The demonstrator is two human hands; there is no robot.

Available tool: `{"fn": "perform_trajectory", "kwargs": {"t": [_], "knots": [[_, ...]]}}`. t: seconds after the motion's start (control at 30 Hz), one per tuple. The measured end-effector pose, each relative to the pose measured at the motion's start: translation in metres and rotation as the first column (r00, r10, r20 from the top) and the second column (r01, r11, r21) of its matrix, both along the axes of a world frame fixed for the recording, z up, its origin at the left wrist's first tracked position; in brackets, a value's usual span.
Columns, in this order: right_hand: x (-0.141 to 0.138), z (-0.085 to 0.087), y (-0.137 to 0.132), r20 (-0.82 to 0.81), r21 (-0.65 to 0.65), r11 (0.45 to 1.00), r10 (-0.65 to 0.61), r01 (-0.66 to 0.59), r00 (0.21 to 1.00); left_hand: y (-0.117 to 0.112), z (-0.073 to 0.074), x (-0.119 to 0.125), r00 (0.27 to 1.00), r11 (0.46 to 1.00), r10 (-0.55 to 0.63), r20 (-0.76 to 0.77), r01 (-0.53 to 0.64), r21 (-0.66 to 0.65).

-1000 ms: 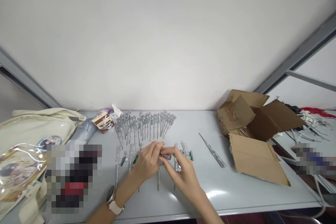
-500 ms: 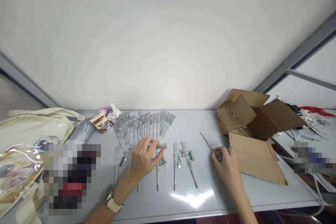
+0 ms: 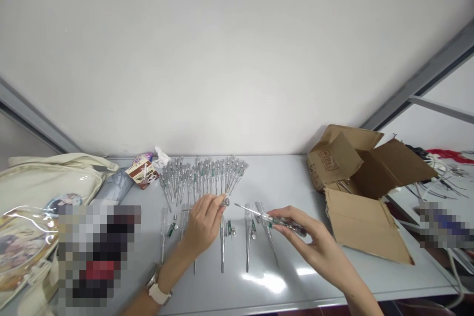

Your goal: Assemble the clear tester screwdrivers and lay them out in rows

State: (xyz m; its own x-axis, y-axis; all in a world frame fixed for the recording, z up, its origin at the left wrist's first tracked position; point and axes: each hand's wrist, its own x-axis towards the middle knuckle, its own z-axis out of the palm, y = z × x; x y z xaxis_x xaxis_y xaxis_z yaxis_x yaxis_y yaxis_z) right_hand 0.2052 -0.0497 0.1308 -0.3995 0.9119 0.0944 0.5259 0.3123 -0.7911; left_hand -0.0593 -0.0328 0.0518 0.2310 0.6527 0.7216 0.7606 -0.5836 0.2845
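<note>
My left hand, a watch at its wrist, is closed around a clear-handled screwdriver lying crosswise, its handle end pointing right. In my right hand is another clear-handled screwdriver with green inside the handle. Its tip points left, a small gap from the end of the left one. On the table below lie separate screwdrivers, with small green and silver parts beside them. Behind my left hand, many similar screwdrivers lie in a packed row.
An open cardboard box stands at the right, one flap lying over the table. To the left are a cream bag, a grey wrapped bundle and a brown-and-white packet. Cables lie at far right.
My right hand has lifted its screwdriver and brought it left, turning the tip toward the one in my left hand. The left screwdriver's end now faces more toward me.
</note>
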Motion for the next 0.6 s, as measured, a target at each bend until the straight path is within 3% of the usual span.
{"fn": "perform_trajectory", "kwargs": {"t": [0.17,0.6], "knots": [[-0.0016,-0.002,0.0058,-0.033,-0.071,0.997,0.037,-0.039,0.999,-0.003,0.0016,0.0003,0.998,0.998,-0.056,0.02,0.056,-0.039],[0.0011,-0.0074,0.01,-0.052,-0.058,0.997,0.046,-0.049,0.998,-0.005,0.0026,0.0022,0.988,0.985,-0.154,0.033,0.156,-0.077]]}}
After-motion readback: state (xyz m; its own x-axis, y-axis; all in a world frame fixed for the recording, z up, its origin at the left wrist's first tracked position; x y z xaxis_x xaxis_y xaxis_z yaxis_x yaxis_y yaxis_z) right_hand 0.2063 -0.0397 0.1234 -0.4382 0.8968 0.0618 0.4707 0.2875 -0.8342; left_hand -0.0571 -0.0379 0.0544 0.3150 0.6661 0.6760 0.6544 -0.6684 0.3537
